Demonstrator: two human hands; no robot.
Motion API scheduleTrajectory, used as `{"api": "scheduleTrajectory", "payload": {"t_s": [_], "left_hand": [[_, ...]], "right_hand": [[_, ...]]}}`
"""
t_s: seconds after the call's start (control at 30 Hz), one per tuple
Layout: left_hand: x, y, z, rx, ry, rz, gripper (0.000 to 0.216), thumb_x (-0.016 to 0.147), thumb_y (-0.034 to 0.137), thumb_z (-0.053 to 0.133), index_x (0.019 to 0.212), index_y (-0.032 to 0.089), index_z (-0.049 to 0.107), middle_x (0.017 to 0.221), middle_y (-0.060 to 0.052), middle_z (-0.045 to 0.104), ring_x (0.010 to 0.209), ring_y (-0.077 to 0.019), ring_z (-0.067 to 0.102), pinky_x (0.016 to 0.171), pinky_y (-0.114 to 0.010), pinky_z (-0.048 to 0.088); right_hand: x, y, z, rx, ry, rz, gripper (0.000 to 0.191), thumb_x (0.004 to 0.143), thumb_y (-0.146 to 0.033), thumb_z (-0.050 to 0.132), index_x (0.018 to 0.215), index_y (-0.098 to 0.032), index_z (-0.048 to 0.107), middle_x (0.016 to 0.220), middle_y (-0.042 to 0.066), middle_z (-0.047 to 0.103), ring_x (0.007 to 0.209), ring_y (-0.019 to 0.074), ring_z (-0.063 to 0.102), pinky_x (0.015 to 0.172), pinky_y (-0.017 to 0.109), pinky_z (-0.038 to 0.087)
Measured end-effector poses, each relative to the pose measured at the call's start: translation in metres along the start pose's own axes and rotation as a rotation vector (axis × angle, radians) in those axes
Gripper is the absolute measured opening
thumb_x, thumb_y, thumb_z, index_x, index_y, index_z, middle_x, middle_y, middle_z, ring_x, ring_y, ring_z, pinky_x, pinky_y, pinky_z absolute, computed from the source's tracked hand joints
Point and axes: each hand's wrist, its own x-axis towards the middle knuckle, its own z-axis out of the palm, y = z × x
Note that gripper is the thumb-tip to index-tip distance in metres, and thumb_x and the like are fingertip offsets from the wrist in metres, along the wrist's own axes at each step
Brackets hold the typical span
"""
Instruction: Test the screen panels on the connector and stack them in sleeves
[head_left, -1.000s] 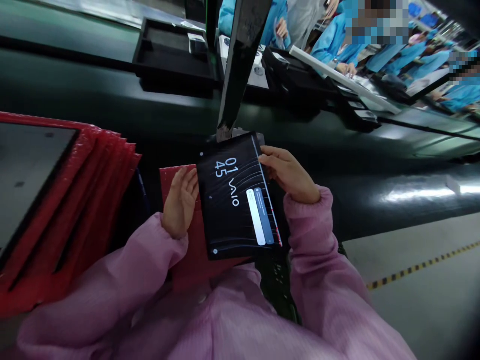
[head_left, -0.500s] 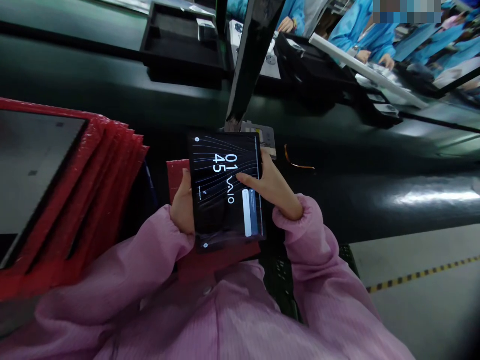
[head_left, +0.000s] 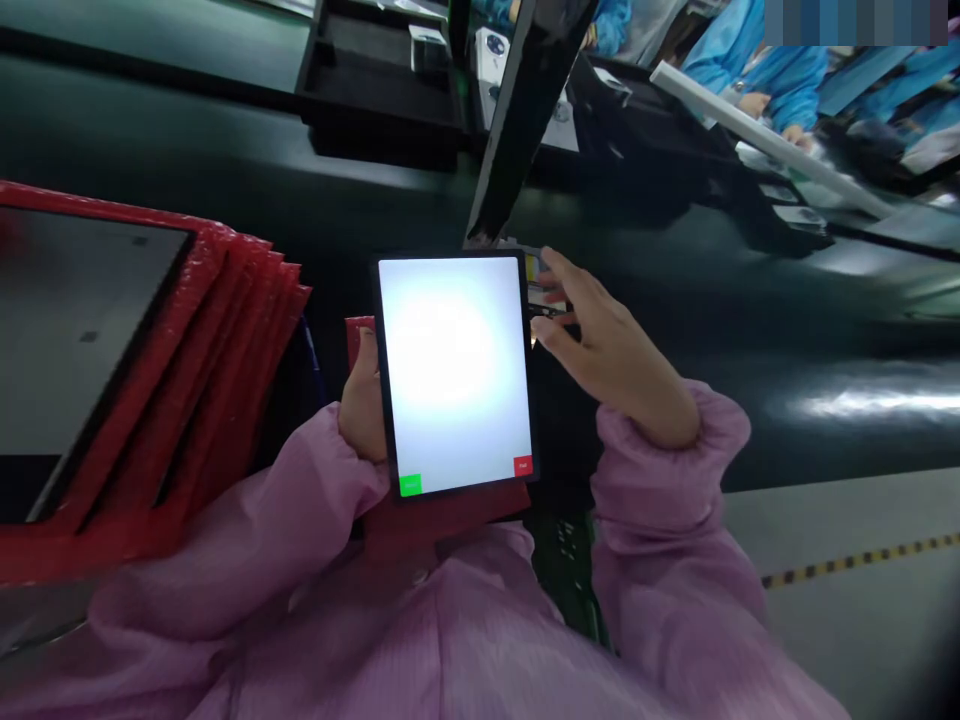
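Dark green glossy conveyor belt [head_left: 225,190] running across a factory line, with workers in blue coats [head_left: 757,75] at benches on the far side; nearest to the camera, held upright above the lap, a thin black-framed rectangular tablet with a glowing white screen [head_left: 454,370], taken here as the landmark. Long axis of the tablet pointing away from the body toward the belt, short edges near and far; small green patch at its near left corner, small red patch at its near right corner; screen otherwise blank and bright, washed out at the middle. Left hand [head_left: 361,400] pressed against the tablet's left long edge, fingers curled behind and gripping it, thumb at the rim; clearly the nearer hand, the one in contact. Right hand [head_left: 611,350] just right of the tablet's far right corner, off the glass, fingers spread and loose, holding nothing, tips blurred beside a small grey part with a yellow label [head_left: 536,290] lying on the belt past the tablet's far edge. Flat red padded sleeve [head_left: 442,515] under and behind the tablet, showing at its left and near edges. Stack of red bubble-wrap sleeves with a dark panel on top [head_left: 150,380] well to the left of the tablet. Slanted black post [head_left: 525,120] rising beyond the tablet's far edge; black plastic trays [head_left: 382,90] farther off across the belt. Pink sleeves [head_left: 660,480] on both arms, right and left of the tablet.
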Motion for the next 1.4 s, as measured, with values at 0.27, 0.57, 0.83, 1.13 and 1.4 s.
{"api": "scheduleTrajectory", "payload": {"t_s": [0.27, 0.57, 0.83, 1.13, 1.4], "left_hand": [[0.000, 0.003, 0.005, -0.052, 0.103, -0.014, 0.087, 0.090, 0.076, 0.010, 0.138, 0.016, 0.051, 0.132, -0.009, 0.064, 0.139, -0.0314, 0.044, 0.118, -0.050, 0.029], [-0.002, 0.005, 0.000, 0.009, 0.124, -0.019, 0.086, 0.089, 0.078, 0.015, 0.140, 0.017, 0.049, 0.133, -0.008, 0.063, 0.141, -0.0323, 0.040, 0.120, -0.049, 0.025], [-0.005, 0.007, 0.002, 0.011, 0.170, -0.040, 0.084, 0.090, 0.075, 0.008, 0.142, 0.022, 0.047, 0.133, -0.007, 0.063, 0.143, -0.0308, 0.037, 0.119, -0.049, 0.026], [-0.005, 0.012, 0.005, -0.045, 0.175, -0.070, 0.093, 0.086, 0.080, 0.010, 0.144, 0.015, 0.043, 0.138, -0.010, 0.058, 0.144, -0.0314, 0.034, 0.120, -0.046, 0.024], [-0.006, 0.013, 0.001, -0.058, 0.124, -0.068, 0.089, 0.087, 0.078, 0.009, 0.138, 0.018, 0.050, 0.134, -0.008, 0.062, 0.142, -0.0319, 0.039, 0.117, -0.047, 0.031]], "right_hand": [[-0.021, -0.052, 0.012, -0.299, -0.281, -0.558, 0.023, 0.097, -0.019, 0.046, 0.089, -0.009, 0.066, 0.126, 0.020, 0.064, 0.099, 0.0257, 0.060, 0.091, 0.044, 0.053], [-0.024, -0.048, 0.015, -0.342, 0.037, -0.467, 0.054, 0.092, -0.040, 0.062, 0.132, -0.005, 0.052, 0.139, 0.023, 0.052, 0.130, 0.0341, 0.046, 0.107, 0.053, 0.043], [-0.012, -0.044, 0.070, -0.527, -0.039, -0.426, 0.094, 0.078, -0.063, 0.069, 0.148, -0.010, 0.035, 0.156, 0.023, 0.031, 0.145, 0.0421, 0.025, 0.118, 0.059, 0.026], [-0.024, -0.053, 0.065, -0.604, 0.137, -0.557, 0.026, 0.097, -0.017, 0.053, 0.118, -0.008, 0.065, 0.120, 0.013, 0.067, 0.112, 0.0252, 0.059, 0.098, 0.038, 0.051], [-0.046, -0.069, 0.041, -0.590, -0.059, -0.461, 0.035, 0.097, -0.031, 0.055, 0.116, -0.005, 0.067, 0.135, 0.018, 0.059, 0.121, 0.0330, 0.052, 0.094, 0.044, 0.049]]}}
